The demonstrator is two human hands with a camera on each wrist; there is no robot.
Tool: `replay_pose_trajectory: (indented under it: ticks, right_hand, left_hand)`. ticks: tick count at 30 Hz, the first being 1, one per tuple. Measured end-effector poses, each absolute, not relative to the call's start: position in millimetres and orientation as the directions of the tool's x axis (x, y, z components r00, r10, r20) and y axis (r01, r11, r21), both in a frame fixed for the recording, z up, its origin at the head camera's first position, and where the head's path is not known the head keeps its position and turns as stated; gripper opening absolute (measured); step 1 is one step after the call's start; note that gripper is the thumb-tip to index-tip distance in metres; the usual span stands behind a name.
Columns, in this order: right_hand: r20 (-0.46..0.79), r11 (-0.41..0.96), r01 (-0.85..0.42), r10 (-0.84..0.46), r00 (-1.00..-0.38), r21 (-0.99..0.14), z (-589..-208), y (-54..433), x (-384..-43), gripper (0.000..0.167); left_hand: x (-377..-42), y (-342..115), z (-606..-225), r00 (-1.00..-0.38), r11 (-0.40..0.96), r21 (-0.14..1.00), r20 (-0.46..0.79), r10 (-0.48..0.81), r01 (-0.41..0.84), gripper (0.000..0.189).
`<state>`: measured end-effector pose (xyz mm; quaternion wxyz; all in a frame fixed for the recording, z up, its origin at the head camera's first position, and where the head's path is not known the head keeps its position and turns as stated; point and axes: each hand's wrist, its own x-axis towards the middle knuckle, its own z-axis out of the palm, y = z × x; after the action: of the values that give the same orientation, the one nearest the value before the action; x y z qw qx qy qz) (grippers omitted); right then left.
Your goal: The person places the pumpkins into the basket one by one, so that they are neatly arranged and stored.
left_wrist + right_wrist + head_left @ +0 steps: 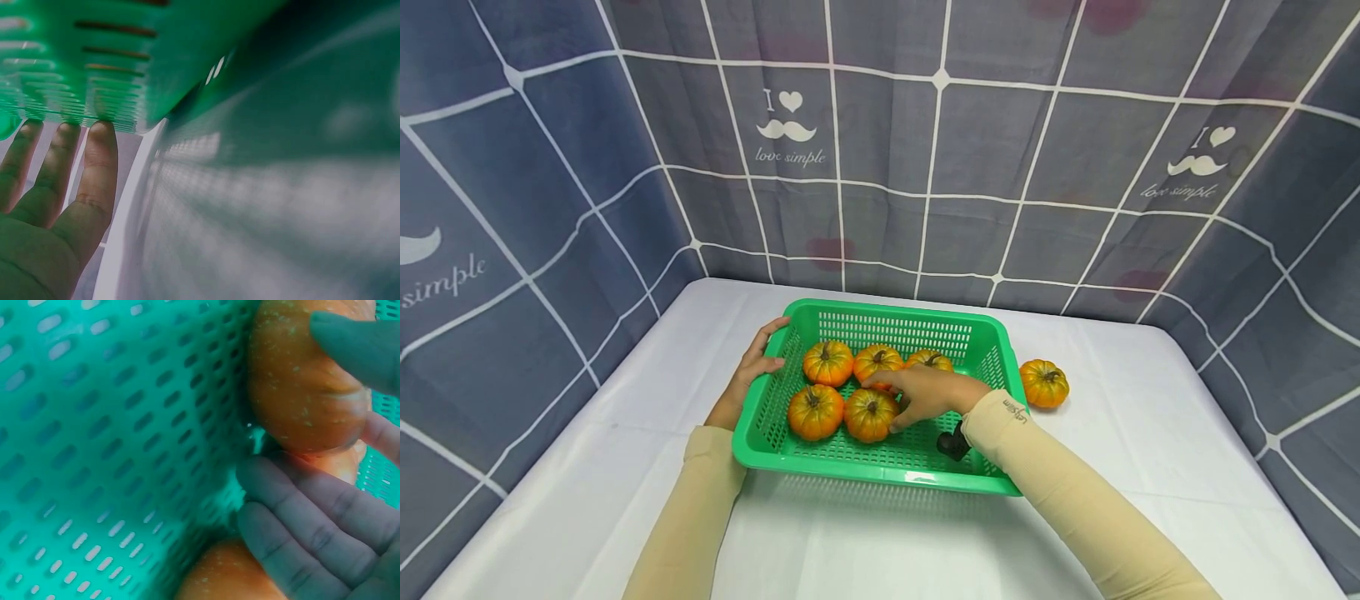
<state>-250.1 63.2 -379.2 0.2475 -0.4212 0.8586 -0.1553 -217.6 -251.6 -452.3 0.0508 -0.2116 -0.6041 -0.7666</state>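
Observation:
A green plastic basket stands on the white table and holds several small orange pumpkins. My right hand reaches inside and grips a front-row pumpkin, its thumb at the right edge and its fingers over the back. In the right wrist view the thumb lies against that pumpkin, with the fingers on its other side. Another front pumpkin sits to its left. My left hand rests against the basket's left side. In the left wrist view its straight fingertips touch the slotted wall.
Back-row pumpkins include one at the left, one in the middle and one partly hidden behind my right hand. A separate pumpkin lies on the table right of the basket. A grey checked curtain surrounds the table.

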Motion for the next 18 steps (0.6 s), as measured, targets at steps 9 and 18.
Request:
replay_pose_trajectory:
  ticks: [9,18]
  right_hand:
    - [-0.299,0.625,-0.613,-0.776,-0.555,-0.483,-365.6,67.6,-247.2,0.076]
    - [-0.282,0.591,-0.601,-0.798,-0.533,-0.538,-351.8,75.3,-246.0,0.068]
  left_hand:
    - [-221.0,-251.5,-454.5,-0.885,-0.202,0.895,0.432,0.171,0.398,0.064]
    - [-220.9,-252.5,-453.7,-0.904,-0.147,0.913,0.4,0.15,0.38,0.065]
